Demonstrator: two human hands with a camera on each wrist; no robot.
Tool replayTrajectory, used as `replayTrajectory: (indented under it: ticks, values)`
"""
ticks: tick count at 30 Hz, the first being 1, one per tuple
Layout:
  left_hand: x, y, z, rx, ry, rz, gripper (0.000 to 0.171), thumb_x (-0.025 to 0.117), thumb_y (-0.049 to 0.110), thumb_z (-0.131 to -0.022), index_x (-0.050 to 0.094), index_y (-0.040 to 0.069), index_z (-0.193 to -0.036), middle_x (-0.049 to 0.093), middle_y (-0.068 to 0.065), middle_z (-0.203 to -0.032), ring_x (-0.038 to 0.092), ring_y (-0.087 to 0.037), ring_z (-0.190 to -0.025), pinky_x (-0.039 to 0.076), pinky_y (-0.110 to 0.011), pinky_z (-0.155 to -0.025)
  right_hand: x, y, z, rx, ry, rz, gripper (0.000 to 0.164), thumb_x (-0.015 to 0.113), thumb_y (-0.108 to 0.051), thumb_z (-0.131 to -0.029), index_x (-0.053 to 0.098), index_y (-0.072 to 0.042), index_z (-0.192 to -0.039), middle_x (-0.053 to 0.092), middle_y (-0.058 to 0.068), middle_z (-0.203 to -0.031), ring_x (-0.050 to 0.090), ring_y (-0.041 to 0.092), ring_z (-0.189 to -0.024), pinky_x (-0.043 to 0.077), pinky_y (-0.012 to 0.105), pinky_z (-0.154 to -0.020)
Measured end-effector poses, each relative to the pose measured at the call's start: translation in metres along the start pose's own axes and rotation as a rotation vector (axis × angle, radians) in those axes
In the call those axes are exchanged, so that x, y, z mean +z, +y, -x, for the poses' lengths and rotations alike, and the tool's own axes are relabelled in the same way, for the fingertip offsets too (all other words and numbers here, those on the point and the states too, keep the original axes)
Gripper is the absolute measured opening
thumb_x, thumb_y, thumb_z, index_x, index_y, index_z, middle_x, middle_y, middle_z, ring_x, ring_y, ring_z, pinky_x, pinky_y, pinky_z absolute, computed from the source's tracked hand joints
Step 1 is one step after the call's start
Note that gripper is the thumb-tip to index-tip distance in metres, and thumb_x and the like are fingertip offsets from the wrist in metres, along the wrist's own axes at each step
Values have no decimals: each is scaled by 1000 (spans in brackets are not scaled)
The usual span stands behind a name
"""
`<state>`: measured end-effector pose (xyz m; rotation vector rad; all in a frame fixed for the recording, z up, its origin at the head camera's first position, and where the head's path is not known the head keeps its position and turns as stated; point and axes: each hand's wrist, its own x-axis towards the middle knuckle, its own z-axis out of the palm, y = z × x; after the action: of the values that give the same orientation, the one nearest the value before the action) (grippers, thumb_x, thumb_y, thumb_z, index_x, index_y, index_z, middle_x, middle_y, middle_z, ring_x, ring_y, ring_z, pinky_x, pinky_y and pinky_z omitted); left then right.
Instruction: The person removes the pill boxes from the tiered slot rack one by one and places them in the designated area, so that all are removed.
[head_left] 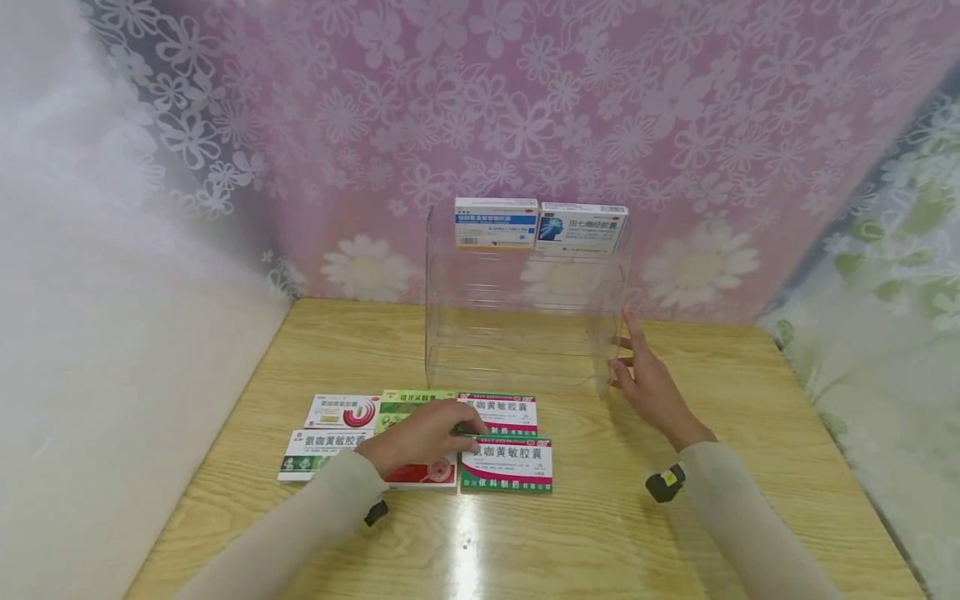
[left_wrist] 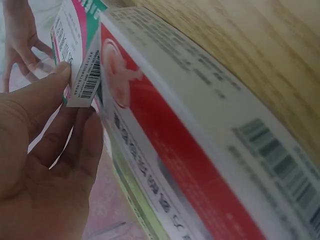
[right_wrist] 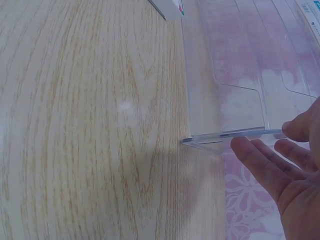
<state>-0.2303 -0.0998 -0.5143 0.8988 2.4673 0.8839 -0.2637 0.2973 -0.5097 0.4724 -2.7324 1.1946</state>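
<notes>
With thumb and fingers, my left hand (head_left: 423, 435) pinches the left end of a white, pink and green medicine box (head_left: 510, 475). The left wrist view shows that box (left_wrist: 88, 75) tilted beside a red and white medicine box (left_wrist: 165, 135). My right hand (head_left: 654, 390) is at the right side of a clear plastic display rack (head_left: 517, 364). In the right wrist view, the thumb and fingers of my right hand (right_wrist: 285, 165) pinch the rack's side panel (right_wrist: 240, 133) from both faces. My left hand and sleeve partly cover the red box in the head view.
A blue and white box (head_left: 497, 223) and a white box (head_left: 581, 229) stand on the rack's top tier. Other medicine boxes lie on the wooden table (head_left: 600, 517): a similar pink-green one (head_left: 510, 408), a yellow-green one (head_left: 408, 400) and two white ones at left (head_left: 330, 410).
</notes>
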Motion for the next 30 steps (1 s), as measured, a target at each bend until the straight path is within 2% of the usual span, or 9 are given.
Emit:
replayTrajectory:
  ticks: [5, 9, 12, 17, 21, 25, 30]
  values:
    - [2, -10, -1, 35, 16, -75, 25, 78, 27, -103, 80, 21, -127, 77, 12, -126, 61, -8, -114, 56, -35, -105, 0, 0, 0, 1, 2, -3, 97, 50, 4, -112, -12, -34, -175, 45, 37, -160, 68, 58, -121, 69, 45, -82]
    - [3, -12, 0, 45, 24, -102, 26, 78, 27, -103, 79, 22, -129, 75, 10, -130, 61, -10, -120, 55, -37, -109, 0, -2, 0, -1, 4, -3, 97, 50, 4, -112, -12, -35, -175, 45, 37, -160, 68, 58, -121, 69, 45, -82]
    - [3, -12, 2, 47, 45, -141, 31, 78, 29, -104, 76, 23, -134, 70, 7, -140, 57, -15, -128, 53, -43, -115, 0, -2, 0, 1, 3, 3, 97, 50, 4, -112, -12, -35, -175, 45, 36, -160, 68, 58, -121, 69, 45, -82]
    - [6, -14, 4, 40, 71, -337, 53, 74, 49, -104, 65, 29, -152, 57, 2, -160, 46, -24, -146, 43, -56, -124, 0, -1, 0, 1, 0, 7, 97, 51, 3, -112, -13, -35, -175, 46, 35, -160, 69, 57, -121, 69, 45, -83]
    - [10, -15, 5, 38, 59, -456, 61, 71, 59, -103, 61, 30, -156, 53, 1, -165, 43, -26, -151, 40, -59, -123, -1, -1, 1, 1, 0, 3, 97, 51, 3, -112, -12, -35, -175, 46, 35, -160, 69, 56, -120, 69, 45, -82]
    - [13, -19, 3, 35, 66, -490, 59, 69, 59, -104, 60, 32, -156, 52, 3, -165, 41, -26, -151, 39, -57, -122, -1, 0, 0, -1, 4, 1, 97, 51, 4, -112, -12, -34, -175, 46, 35, -160, 69, 56, -120, 69, 45, -82]
    - [16, -30, -3, 26, 75, -490, 58, 67, 63, -104, 60, 37, -155, 53, 6, -163, 40, -25, -152, 37, -58, -125, 0, -2, 0, -3, 0, -5, 97, 51, 4, -112, -12, -33, -175, 46, 36, -160, 69, 56, -120, 69, 44, -83]
